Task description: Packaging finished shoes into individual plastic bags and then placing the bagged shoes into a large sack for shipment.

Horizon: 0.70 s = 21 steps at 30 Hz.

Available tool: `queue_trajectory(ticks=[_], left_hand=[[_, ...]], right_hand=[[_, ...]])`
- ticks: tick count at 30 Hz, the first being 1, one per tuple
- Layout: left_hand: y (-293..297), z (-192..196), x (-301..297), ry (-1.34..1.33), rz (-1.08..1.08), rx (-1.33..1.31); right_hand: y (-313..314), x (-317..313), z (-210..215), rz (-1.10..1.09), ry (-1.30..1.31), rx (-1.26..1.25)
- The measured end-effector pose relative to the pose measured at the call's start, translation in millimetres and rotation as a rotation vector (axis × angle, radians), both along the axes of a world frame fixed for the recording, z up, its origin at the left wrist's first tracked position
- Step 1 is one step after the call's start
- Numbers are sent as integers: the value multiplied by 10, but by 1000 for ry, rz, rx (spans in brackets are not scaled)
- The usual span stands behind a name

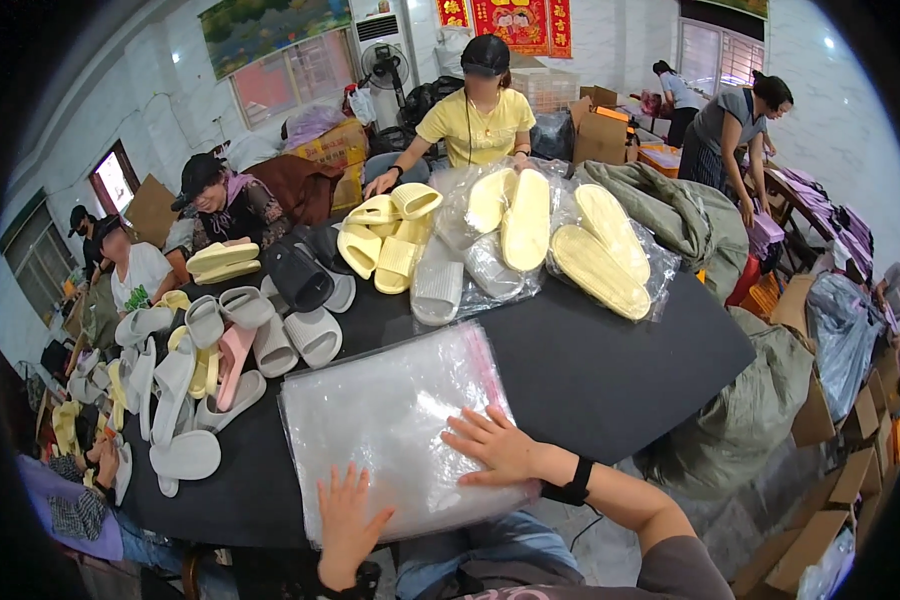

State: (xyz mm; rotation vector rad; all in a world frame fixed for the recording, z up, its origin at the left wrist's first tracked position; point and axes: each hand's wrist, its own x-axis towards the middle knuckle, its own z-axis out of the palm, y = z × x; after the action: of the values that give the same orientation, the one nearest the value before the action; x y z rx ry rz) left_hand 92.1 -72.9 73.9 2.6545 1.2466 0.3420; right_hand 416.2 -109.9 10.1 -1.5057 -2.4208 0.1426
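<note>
A stack of clear plastic bags (370,410) with a pink strip along one edge lies at the near side of the black table. My left hand (347,520) rests on the lower left part of the stack, fingers spread. On its right part lies my right hand (490,447), palm down with fingers apart and a black band at the wrist. Neither hand grips anything. Just beyond the stack, grey slippers (313,336) and a bagged pair of pale yellow slippers (600,262) lie on the table.
Loose grey, yellow and pink slippers (232,365) are heaped at the left. Yellow slippers (395,235) and more bagged ones sit at the far side, before a person in yellow (477,125). Green sacks (735,400) and cardboard boxes (820,520) stand right of the black table (610,380).
</note>
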Motion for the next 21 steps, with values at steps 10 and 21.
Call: queue_trajectory(ticks=[10, 21], left_hand=[[-105, -602, 229, 5, 103, 68], [-142, -663, 265, -3, 143, 148]], right_hand=[[486, 1521, 659, -369, 420, 135], [659, 3096, 104, -1046, -399, 87]])
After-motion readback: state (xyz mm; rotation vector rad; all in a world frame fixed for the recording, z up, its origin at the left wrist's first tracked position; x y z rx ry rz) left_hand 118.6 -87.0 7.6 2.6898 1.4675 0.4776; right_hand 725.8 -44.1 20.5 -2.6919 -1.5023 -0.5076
